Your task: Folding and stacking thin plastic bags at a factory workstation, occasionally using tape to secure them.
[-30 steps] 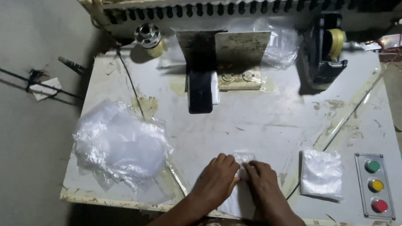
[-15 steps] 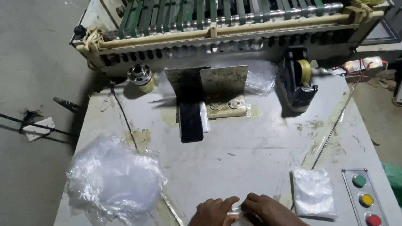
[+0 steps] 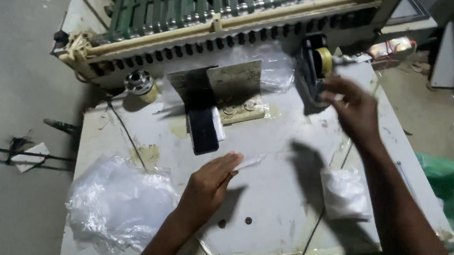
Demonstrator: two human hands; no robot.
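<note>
My left hand [image 3: 208, 183] hovers over the middle of the worn white table [image 3: 273, 221] and pinches a small flat clear plastic packet [image 3: 249, 161] at its fingertips. My right hand [image 3: 352, 106] is stretched out to the far right of the table, its fingers at the black tape dispenser [image 3: 312, 69] with a yellowish tape roll [image 3: 325, 61]. Motion blur hides what the right fingers do. A heap of clear plastic bags [image 3: 120, 200] lies left of my left forearm. A small stack of folded clear bags [image 3: 344, 191] lies under my right forearm.
A black flat device [image 3: 204, 131] leans below an upright metal plate [image 3: 234, 83] at the table's middle back. A machine with green and metal rollers [image 3: 214, 9] runs along the far edge. A metal cylinder [image 3: 139, 82] stands at back left. A green bag [image 3: 448, 193] lies on the floor to the right.
Both hands were together over the packet at the near edge. The right hand has since reached up to the tape dispenser and the left has lifted the packet forward. The camera has shifted left.
</note>
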